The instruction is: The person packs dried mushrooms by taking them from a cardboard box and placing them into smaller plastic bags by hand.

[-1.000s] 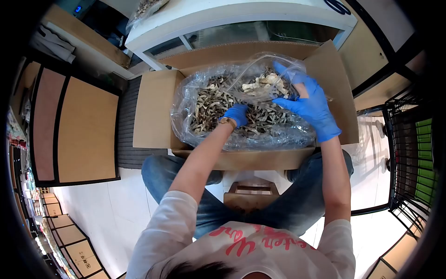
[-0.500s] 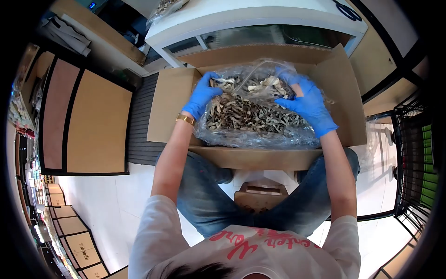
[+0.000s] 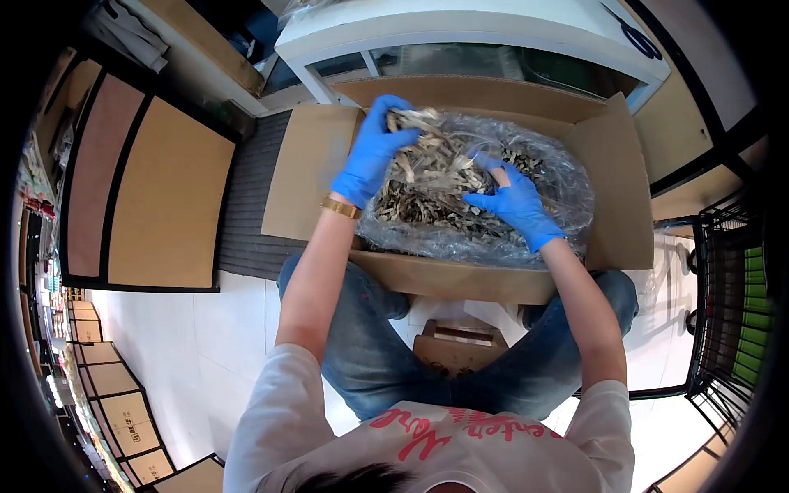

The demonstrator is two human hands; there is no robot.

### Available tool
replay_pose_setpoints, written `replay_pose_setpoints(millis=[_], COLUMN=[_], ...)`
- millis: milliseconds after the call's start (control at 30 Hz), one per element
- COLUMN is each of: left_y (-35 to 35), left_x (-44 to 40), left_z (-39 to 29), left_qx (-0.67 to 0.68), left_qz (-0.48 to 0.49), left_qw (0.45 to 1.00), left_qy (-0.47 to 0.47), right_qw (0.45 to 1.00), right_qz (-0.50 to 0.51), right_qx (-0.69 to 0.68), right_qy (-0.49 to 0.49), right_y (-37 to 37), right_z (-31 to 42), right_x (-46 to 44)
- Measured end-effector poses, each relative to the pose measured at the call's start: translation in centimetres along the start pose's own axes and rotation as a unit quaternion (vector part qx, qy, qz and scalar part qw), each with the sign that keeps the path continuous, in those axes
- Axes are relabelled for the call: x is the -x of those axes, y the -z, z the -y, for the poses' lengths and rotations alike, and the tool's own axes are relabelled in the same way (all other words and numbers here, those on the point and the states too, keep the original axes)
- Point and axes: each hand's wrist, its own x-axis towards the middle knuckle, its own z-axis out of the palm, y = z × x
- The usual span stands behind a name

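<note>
A clear plastic bag with dried mushroom-like strips (image 3: 436, 152) is held tilted over a large plastic liner (image 3: 567, 197) full of similar brown and pale strips. My left hand (image 3: 374, 152), in a blue glove, is closed around the raised upper left end of the bag. On the other side, my right hand (image 3: 518, 205), also blue-gloved, has its fingers at the bag's right edge, partly behind clear film. Its thumb points left over the strips, and a bare finger shows through the glove. The liner sits inside an open cardboard box (image 3: 460, 275).
Behind the box stands a white table (image 3: 460, 33) with dark-handled scissors (image 3: 637, 37) on it. A black wire cart (image 3: 731, 304) is at the right, a wood-panelled cabinet (image 3: 168, 189) at the left. A small wooden stool (image 3: 456, 353) shows between the knees.
My left hand has risen and lifted its end of the bag. My right hand has moved left and toward me. More strips show near the left hand, and the view has shifted slightly.
</note>
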Motion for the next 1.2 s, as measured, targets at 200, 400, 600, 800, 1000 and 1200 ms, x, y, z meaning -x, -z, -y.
replay_pose_setpoints(millis=[200,400,600,800,1000,1200], left_y=[-2.6,-3.9,-3.8,-2.4,-1.9,-6.3], left_x=[-0.1,0.3,0.0,-0.6,-0.5,0.4], left_z=[3.5,4.4,2.9,0.9,1.4,2.5], left_qx=[-0.144,-0.202,-0.359,-0.294,-0.275,-0.112], left_qz=[0.193,0.229,0.206,0.128,0.086,0.135], left_qw=[0.970,0.951,0.899,0.942,0.949,0.984], left_qy=[-0.019,-0.051,-0.144,-0.094,-0.130,-0.034], right_qw=[0.972,0.960,0.962,0.949,0.944,0.969], right_qz=[-0.032,-0.075,-0.120,-0.136,-0.143,-0.110], right_qx=[-0.232,-0.266,-0.243,-0.284,-0.288,-0.215], right_qy=[0.003,-0.042,-0.046,-0.032,-0.069,-0.058], right_y=[-0.4,3.0,4.1,5.7,7.9,7.1], right_z=[-1.0,0.1,-0.3,-1.3,-0.5,0.3], right_x=[-0.6,-1.0,-0.9,-0.8,-0.3,0.0])
